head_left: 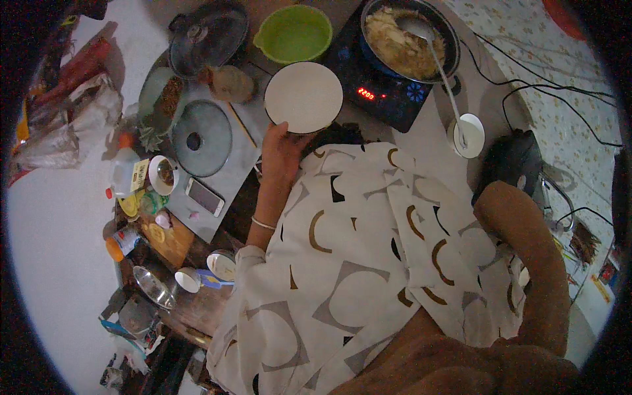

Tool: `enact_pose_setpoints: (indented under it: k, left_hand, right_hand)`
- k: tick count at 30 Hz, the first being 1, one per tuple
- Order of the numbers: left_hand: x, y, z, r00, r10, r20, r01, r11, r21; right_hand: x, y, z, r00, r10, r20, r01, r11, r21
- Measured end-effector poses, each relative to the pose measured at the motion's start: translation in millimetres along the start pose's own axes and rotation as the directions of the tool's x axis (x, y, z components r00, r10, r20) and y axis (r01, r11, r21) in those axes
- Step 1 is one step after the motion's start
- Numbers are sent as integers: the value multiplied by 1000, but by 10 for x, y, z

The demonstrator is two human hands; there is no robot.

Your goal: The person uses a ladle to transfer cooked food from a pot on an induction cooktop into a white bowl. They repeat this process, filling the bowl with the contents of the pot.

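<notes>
My left hand [284,148] grips the near rim of a round cream dish [303,97], a plate or a shallow bowl, with the thumb on its edge. The dish is in front of a green plastic basin [296,34] and left of a black induction cooker [395,101] with a lit red display. On the cooker stands a pan [456,54] of pale, cooked-looking food [390,37]. A long-handled metal ladle [442,69] lies from the food to a small white bowl [468,136]. My right hand is not in view; only that bent arm shows at the right.
A glass lid [212,153], a dark lid [210,37], a phone [205,196] and a small bowl [164,175] lie on the left. Bottles, a wooden cutting board [173,239] and a metal bowl [153,286] are nearer. Black cables [523,84] run along the right.
</notes>
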State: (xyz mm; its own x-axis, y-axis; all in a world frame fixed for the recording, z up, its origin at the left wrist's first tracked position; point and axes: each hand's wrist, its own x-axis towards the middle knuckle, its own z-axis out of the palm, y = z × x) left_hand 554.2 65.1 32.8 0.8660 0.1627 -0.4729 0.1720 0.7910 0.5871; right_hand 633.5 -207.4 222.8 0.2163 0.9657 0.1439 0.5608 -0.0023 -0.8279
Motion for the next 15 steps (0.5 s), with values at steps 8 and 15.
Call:
enact_pose_setpoints:
  k: [8, 15]
  left_hand:
    - [93, 0, 11, 998, -38, 44, 37, 999, 14]
    - [95, -34, 11, 1000, -15, 19, 16, 1000, -11]
  right_hand:
    - [-16, 14, 20, 1000, 27, -3, -27, 999, 45]
    - [-174, 141, -38, 999, 21, -39, -13, 979, 201]
